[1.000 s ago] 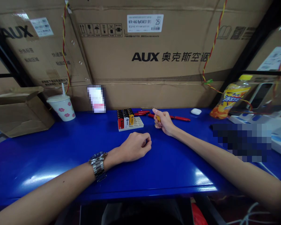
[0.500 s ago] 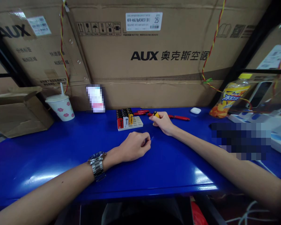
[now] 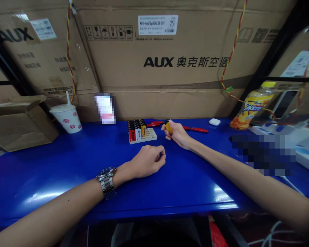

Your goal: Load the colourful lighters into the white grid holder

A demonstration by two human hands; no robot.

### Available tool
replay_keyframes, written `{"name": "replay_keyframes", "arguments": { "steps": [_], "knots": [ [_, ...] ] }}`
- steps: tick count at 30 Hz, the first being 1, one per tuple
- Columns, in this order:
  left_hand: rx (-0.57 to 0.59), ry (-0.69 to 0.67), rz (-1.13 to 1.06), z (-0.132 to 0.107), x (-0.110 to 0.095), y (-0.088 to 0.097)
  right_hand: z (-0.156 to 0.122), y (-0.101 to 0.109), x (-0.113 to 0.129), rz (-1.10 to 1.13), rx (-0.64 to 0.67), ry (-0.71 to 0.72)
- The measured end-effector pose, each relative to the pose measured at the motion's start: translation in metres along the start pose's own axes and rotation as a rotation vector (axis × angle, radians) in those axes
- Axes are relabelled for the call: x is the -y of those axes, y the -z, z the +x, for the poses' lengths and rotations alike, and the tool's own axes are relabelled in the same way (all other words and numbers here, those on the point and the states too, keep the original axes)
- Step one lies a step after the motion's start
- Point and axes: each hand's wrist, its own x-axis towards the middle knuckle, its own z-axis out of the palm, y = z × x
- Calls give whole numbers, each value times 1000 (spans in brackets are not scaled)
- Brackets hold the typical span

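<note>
— Moved left, hasn't it? Since a moment ago, the right hand has shifted toward the tray.

— What's in that grip?

— A yellow disposable lighter, pinched between thumb and fingers and held just above the glossy blue surface.

— What's close by?

— Just left of the grip sits a white plastic tray packed with upright red, white and yellow lighters. Just behind the grip, a long red-handled tool lies on the surface, partly hidden by the hand.

— And the other hand?

— Below the grip and slightly left, the left hand rests on the surface, its fingers curled closed. I can't tell whether they hold anything. A steel-link wristwatch circles that wrist.

— Anything further right?

— A small white earbud case, well apart from the grip.
</note>
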Motion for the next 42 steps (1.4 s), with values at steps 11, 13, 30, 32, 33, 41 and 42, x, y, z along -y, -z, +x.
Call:
{"name": "replay_keyframes", "arguments": {
  "steps": [11, 13, 30, 32, 33, 41, 42],
  "knots": [
    [-16, -25, 9, -1, 3, -3, 5, -17, 12, -251, 76, 189],
    [-14, -26, 10, -1, 4, -3, 6, -22, 13, -324, 109, 233],
    [-25, -56, 40, -1, 6, -5, 15, -42, 4, -813, 160, 403],
    [-22, -52, 31, -2, 6, -4, 17, -34, 9, -945, 109, 439],
    [-18, -48, 28, -2, 5, -4, 20, -29, 13, -1009, 58, 454],
    [-1, -48, 28, -1, 4, -1, 43, 21, 9, -1611, -9, 345],
    [0, -50, 28, -1, 4, -1, 44, 24, 4, -1650, 32, 338]
  ]
}}
